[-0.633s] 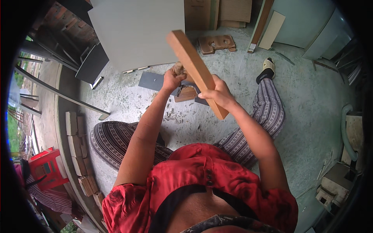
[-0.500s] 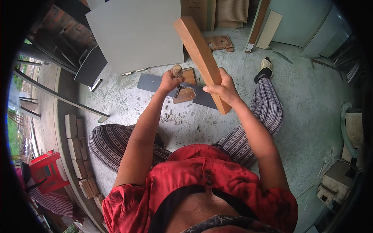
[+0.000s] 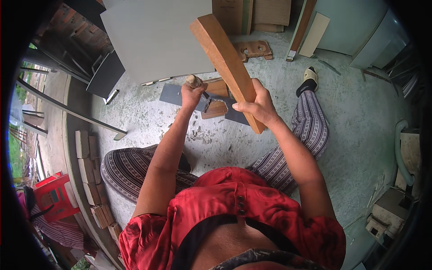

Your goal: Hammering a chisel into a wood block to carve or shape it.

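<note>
Sitting on a pale concrete floor (image 3: 360,117) with legs apart in striped trousers, the person works with both hands raised in front of the chest. The right hand (image 3: 256,105) is clamped around the lower part of a long wooden board (image 3: 225,63), which slants up and to the left, its top end high above the floor. The left hand (image 3: 192,93) is closed around the wooden handle of a chisel (image 3: 194,82); the handle's rounded end sticks out above the fist, and the blade is hidden behind the hand. The two hands are apart, with the board's lower half between them.

Below the hands, on the floor between the knees, lies a flat grey panel (image 3: 173,94), and on it sits a small brown wooden block (image 3: 215,109) with a notch cut into its edge. Pale chips (image 3: 200,135) are scattered on the floor just in front of the panel.

A large light grey sheet (image 3: 153,36) lies flat beyond the panel. At the top edge, brown cardboard boxes (image 3: 270,11) stand together, rectangular and plain; any marks on them are too small to tell. A brown cut-out wooden piece (image 3: 254,48) lies near them. A row of bricks (image 3: 87,166) runs along the left side of the floor, and a red plastic crate (image 3: 56,198) sits beyond it.
</note>
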The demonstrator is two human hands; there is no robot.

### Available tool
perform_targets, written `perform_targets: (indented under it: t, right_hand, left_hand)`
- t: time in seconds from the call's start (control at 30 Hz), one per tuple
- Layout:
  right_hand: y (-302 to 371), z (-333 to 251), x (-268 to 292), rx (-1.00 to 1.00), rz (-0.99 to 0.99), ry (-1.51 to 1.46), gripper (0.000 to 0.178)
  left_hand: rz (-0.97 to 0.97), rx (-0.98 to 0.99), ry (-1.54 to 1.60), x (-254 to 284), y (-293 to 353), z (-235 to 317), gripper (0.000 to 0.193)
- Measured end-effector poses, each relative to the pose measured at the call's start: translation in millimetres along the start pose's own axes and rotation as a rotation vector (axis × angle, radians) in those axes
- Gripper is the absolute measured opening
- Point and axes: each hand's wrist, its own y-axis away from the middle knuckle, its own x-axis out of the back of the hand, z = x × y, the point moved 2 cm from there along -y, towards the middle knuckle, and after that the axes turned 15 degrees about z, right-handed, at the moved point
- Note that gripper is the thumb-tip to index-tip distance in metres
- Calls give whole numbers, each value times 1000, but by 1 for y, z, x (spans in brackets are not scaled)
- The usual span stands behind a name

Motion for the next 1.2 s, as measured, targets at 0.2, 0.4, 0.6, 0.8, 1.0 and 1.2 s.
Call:
perform_targets:
  t: [0.2,0.4,0.6,0.8,1.0,1.2]
  right_hand:
    - [-3,2,-3,5,12,53,60]
    - [-5,0,-3,-27,-5,59,62]
    - [-6,3,-6,5,-17,52,62]
    - [6,-19,-12,243,70,-84,64]
    - [7,19,-28,138,-173,525,64]
    - [4,1,-23,19,-104,180,61]
  left_hand:
    - [35,28,61,11,2,-11,13]
    - [69,22,111,15,9,-14,16]
    - [72,-23,70,25,17,-22,17]
    - [79,-89,6,13,29,-4,14]
    - [21,-107,5,2,31,-13,20]
    - [15,5,21,5,20,-24,23]
